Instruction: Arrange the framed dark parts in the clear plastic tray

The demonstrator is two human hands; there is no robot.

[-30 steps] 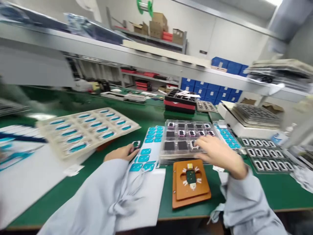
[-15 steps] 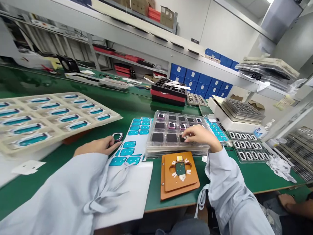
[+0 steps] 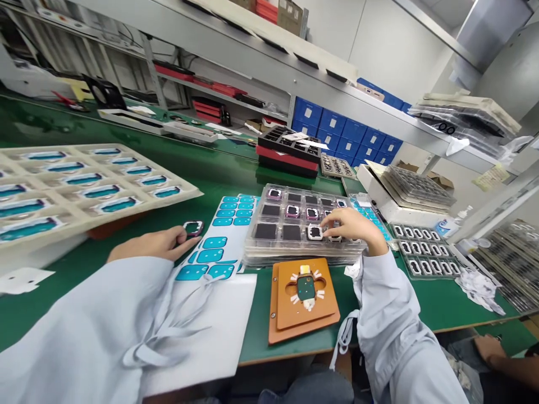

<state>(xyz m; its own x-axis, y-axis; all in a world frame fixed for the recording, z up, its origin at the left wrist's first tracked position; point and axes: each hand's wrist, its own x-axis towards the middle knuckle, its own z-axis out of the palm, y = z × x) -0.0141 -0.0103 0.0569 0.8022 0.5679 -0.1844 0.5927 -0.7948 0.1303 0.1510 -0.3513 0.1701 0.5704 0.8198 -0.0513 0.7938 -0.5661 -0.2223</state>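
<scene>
My left hand (image 3: 155,242) is on the left, its thumb and finger closed at the near edge of a dark purple watch-case frame (image 3: 192,228). My right hand (image 3: 351,225) reaches over a clear compartment tray (image 3: 252,247). Its fingertips pinch the right edge of a white-faced watch-case frame (image 3: 315,232) in the front row. Other frames, such as a purple-edged one (image 3: 292,211), sit in the tray among dark square pads. Blue adhesive pieces (image 3: 213,242) on a white sheet lie between my hands. An orange fixture (image 3: 304,300) with a dark green centre stands before the tray.
A large beige tray (image 3: 185,188) of blue-covered parts is at left. White paper (image 3: 210,336) lies under my left sleeve. On the right are a clear tray of white frames (image 3: 425,249) and a crumpled cloth (image 3: 480,289). A red-black box (image 3: 288,154) stands behind. Another person's hand (image 3: 488,345) shows at lower right.
A white-faced frame now shows in the front-row slot that my right hand covered before, and that hand sits slightly further right over the tray. The left hand still holds the purple frame; the view has shifted.
</scene>
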